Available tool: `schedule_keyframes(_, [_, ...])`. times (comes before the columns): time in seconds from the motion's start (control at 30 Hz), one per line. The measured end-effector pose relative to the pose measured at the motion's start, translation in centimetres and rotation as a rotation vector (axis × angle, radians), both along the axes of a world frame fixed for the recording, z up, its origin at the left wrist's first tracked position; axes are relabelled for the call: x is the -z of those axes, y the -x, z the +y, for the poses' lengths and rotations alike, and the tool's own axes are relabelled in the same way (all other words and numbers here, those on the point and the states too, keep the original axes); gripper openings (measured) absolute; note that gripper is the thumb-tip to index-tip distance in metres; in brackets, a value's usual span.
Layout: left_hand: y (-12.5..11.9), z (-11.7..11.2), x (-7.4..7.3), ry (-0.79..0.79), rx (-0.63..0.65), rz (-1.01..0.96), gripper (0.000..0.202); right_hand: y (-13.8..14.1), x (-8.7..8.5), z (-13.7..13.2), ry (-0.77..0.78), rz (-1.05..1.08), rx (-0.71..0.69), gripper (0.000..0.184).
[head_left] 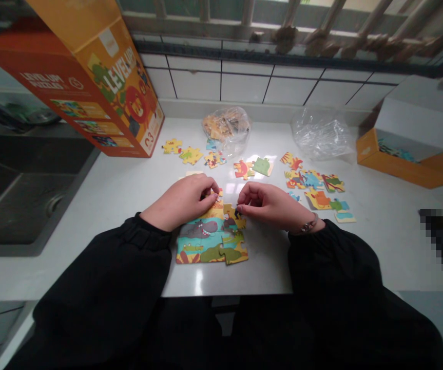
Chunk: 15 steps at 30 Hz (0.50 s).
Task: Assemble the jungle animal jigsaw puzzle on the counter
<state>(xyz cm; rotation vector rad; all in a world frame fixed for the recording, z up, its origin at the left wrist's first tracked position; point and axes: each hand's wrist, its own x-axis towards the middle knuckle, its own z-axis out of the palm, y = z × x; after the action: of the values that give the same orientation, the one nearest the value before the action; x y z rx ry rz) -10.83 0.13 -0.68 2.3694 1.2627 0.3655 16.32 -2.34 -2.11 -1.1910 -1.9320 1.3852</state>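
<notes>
While the puzzle (201, 232) on the counter (124, 190) is partly covered at its top by the curled left hand (190, 200), whose grip cannot be told, a piece (240, 222) at its right edge is pinched between the right hand's (268, 204) thumb and forefinger. This piece is best kept level, its tabs lined up with neighbouring notches, and pressed gently flat.

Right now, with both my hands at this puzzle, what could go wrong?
The right hand is at the right edge of the puzzle, where the bottom corner piece looks slightly crooked; pressing there might push pieces apart. The left sleeve lies close beside the puzzle's left edge and could drag it. Loose pieces beyond the right hand might get knocked if it swings outward.
</notes>
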Motion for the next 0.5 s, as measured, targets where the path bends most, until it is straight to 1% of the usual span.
schedule_keyframes(0.17, [0.1, 0.2, -0.2, -0.001, 0.009, -0.002, 0.021, -0.1, -0.2, -0.1, 0.013, 0.035, -0.008, 0.021])
schedule_keyframes(0.27, [0.3, -0.8, -1.2, 0.001, -0.023, -0.009, 0.022, -0.3, -0.5, 0.1, 0.039, 0.098, 0.068, 0.025])
schedule_keyframes(0.3, [0.3, -1.7, -1.6, -0.004, -0.055, -0.013, 0.023, -0.4, -0.5, 0.2, 0.037, 0.117, 0.109, 0.026])
schedule_keyframes(0.37, [0.2, -4.1, -2.5, -0.046, -0.122, -0.031, 0.024, -0.5, -0.6, 0.4, 0.009, 0.14, 0.195, 0.027])
schedule_keyframes(0.4, [0.1, -5.6, -2.8, -0.056, -0.109, -0.051, 0.023, -0.6, -0.7, 0.5, -0.01, 0.143, 0.23, 0.027])
schedule_keyframes(0.43, [-0.1, -7.1, -3.0, -0.059, -0.043, -0.087, 0.02, -0.6, -0.7, 0.6, -0.023, 0.145, 0.253, 0.027])
schedule_keyframes(0.5, [-0.6, -9.8, -2.7, -0.064, 0.086, -0.116, 0.017, -0.6, -0.6, 0.6, -0.025, 0.151, 0.265, 0.026])
